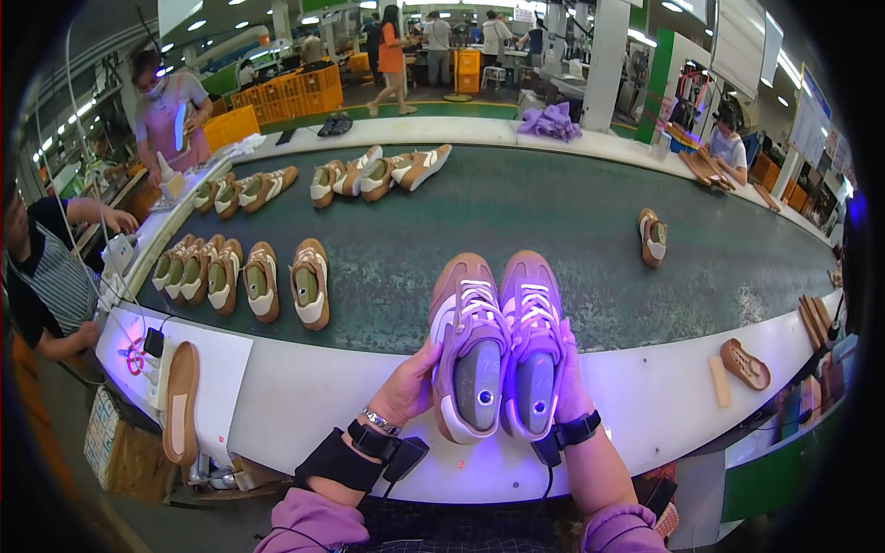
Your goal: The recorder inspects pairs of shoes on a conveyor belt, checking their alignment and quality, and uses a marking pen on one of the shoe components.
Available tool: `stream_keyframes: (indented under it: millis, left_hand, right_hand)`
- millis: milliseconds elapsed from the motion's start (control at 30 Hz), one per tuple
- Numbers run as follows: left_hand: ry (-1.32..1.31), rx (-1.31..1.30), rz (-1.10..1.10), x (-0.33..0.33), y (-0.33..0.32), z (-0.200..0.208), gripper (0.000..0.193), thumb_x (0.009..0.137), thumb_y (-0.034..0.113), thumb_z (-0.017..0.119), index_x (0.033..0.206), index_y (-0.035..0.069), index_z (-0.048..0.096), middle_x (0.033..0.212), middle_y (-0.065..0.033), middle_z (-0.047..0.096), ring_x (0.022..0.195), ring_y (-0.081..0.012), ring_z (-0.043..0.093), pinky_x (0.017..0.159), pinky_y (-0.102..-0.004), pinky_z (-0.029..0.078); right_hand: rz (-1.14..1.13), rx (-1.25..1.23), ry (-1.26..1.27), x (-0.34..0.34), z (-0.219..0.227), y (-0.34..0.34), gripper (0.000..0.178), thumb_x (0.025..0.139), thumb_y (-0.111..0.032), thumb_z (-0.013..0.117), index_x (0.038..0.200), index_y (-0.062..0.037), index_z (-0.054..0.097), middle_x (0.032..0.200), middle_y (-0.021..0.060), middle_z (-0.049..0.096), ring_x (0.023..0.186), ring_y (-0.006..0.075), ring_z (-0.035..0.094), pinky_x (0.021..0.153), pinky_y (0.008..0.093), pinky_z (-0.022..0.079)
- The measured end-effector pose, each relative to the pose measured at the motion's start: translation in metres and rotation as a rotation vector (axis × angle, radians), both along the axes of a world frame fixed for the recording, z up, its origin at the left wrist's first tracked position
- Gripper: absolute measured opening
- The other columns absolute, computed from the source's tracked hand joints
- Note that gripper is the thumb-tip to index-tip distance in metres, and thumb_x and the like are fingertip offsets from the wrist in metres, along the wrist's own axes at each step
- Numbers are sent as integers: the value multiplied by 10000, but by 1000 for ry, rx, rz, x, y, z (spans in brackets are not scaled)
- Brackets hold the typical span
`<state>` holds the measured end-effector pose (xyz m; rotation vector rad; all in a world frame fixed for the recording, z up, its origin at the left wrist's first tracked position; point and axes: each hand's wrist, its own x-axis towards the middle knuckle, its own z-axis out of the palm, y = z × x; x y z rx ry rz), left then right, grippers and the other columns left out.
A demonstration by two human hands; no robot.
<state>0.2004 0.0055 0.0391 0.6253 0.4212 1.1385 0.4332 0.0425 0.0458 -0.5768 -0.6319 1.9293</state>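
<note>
My left hand (407, 391) is closed on the outer side of a tan and white sneaker (468, 327). My right hand (573, 389) grips the outer side of a matching sneaker (535, 323). Both are held side by side above the white ledge, toes pointing away from me, under a purple light. Pale laces cross their tongues. A grey-green shoe last (479, 387) with a round hole fills the left sneaker's opening, and another last (535, 392) sits in the right one. My fingers under the shoes are hidden.
Beyond the white ledge (304, 382) runs a dark green conveyor belt (461, 207). Several sneakers (312, 284) stand on its left, with one sneaker (653, 238) at right. A sole (181, 405) lies left on the ledge, another sole (745, 364) right. Co-workers sit or stand around.
</note>
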Motion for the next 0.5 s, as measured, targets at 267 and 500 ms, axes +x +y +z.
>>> stream_keyframes:
  millis: [267,500]
  left_hand:
    - [-185,-146,225,-9,9,-13,496,873,154,604,1324,78,414,1256,-55,530,1164,-201,510,1045,-373,377]
    - [-270,-201,474,-7,17,-10,477,796,141,683,1232,113,489,1178,-51,575,1093,-218,558,957,-391,469]
  right_hand:
    - [-114,78,149,0,5,6,520,920,-372,507,1325,-58,421,1265,118,537,1132,260,555,964,430,458]
    - [-296,72,45,0,10,2,526,892,-314,570,1300,-27,405,1190,143,565,1020,240,626,755,379,594]
